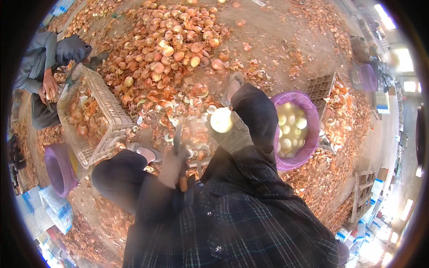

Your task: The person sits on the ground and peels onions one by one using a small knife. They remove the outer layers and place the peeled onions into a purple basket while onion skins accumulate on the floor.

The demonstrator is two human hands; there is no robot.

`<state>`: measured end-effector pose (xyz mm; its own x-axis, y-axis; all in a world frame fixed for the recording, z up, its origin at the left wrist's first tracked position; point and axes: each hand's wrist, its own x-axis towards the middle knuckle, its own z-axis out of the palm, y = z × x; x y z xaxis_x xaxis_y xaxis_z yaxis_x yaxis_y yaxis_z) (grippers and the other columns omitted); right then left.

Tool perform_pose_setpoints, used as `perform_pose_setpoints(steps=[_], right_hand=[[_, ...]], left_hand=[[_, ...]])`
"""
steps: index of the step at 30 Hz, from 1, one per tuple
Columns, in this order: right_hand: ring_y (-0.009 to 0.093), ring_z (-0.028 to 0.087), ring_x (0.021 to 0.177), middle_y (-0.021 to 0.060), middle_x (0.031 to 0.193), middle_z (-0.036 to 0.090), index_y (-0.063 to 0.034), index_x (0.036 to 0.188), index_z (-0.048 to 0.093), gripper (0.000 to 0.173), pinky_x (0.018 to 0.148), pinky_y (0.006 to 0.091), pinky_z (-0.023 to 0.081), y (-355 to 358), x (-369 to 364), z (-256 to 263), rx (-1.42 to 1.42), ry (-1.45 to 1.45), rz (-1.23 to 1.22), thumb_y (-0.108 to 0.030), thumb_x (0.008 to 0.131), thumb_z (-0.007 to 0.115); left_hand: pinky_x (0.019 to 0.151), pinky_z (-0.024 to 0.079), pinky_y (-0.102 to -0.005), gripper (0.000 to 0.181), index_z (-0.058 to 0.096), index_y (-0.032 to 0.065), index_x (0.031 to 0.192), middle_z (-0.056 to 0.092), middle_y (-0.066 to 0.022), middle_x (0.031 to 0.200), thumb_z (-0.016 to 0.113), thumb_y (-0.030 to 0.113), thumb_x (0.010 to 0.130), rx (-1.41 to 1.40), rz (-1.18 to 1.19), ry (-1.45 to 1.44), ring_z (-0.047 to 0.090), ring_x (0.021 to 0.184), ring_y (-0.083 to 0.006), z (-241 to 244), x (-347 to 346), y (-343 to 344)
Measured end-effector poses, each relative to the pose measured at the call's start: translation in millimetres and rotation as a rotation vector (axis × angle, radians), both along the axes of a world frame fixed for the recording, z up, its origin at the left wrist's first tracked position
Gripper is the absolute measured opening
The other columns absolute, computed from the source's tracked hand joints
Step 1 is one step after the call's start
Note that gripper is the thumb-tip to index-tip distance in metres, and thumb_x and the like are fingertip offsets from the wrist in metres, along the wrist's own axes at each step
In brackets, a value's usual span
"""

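In front of my lap, my right hand, in a greyish glove, holds a peeled pale onion. To its left, my left hand is closed around a knife with its blade pointing up and an orange-brown handle end showing below; this hand is blurred. Beside my right knee stands a purple mesh-lined tub with peeled onions in cloudy liquid. A large heap of unpeeled onions lies ahead, with loose skins spread between my feet.
On the left, a plastic crate holds onions and skins, and a co-worker sits behind it with a blade in hand. A purple mesh-lined container stands nearer. Another crate leans behind the tub. A wooden pallet is at the right.
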<state>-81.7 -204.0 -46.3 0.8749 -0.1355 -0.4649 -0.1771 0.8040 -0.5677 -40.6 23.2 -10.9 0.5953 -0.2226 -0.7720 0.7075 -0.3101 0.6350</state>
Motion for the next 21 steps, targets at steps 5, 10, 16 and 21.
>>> perform_pose_setpoints(steps=[5, 10, 16, 21], right_hand=[[0.027, 0.062, 0.105, 0.0134, 0.117, 0.064, -0.0042, 0.131, 0.051, 0.061, 0.087, 0.0407, 0.052, 5.0, 8.2, -19.6, -0.565, 0.062, -0.016, -0.027, 0.08, 0.075], [0.029, 0.062, 0.104, 0.0147, 0.119, 0.063, -0.0046, 0.13, 0.052, 0.059, 0.084, 0.0437, 0.054, 5.6, 13.7, -30.7, -0.934, 0.066, 0.052, -0.032, 0.083, 0.074], [0.029, 0.061, 0.106, 0.0101, 0.116, 0.062, -0.0057, 0.13, 0.051, 0.052, 0.087, 0.0423, 0.053, 5.8, 15.4, 27.7, 0.587, 0.108, -0.226, -0.03, 0.088, 0.07], [0.03, 0.061, 0.106, 0.0108, 0.117, 0.062, -0.0052, 0.13, 0.051, 0.052, 0.086, 0.0424, 0.052, 5.0, 6.1, 21.9, 0.424, 0.056, -0.158, -0.03, 0.088, 0.07]], left_hand=[[0.05, 0.045, -0.0309, 0.017, 0.058, 0.0041, 0.101, 0.057, -0.0045, 0.072, 0.065, 0.014, 0.089, -0.107, -0.02, -0.068, 0.055, 0.052, -0.0158, 1.7, -40.7, 6.5], [0.055, 0.049, -0.0441, 0.018, 0.057, 0.0082, 0.102, 0.058, -0.0155, 0.077, 0.062, 0.015, 0.086, 0.272, -0.524, -1.144, 0.06, 0.061, -0.0332, 21.2, -16.2, -22.3], [0.055, 0.05, -0.0456, 0.023, 0.055, 0.0095, 0.106, 0.061, -0.0144, 0.085, 0.062, 0.018, 0.086, 0.426, -0.667, -1.165, 0.063, 0.064, -0.0346, 24.3, -12.5, -43.6], [0.046, 0.049, -0.0401, 0.012, 0.051, 0.0096, 0.094, 0.057, -0.0117, 0.079, 0.059, 0.018, 0.089, 0.468, -0.756, -1.231, 0.063, 0.056, -0.0303, 24.9, -6.8, -49.3]])
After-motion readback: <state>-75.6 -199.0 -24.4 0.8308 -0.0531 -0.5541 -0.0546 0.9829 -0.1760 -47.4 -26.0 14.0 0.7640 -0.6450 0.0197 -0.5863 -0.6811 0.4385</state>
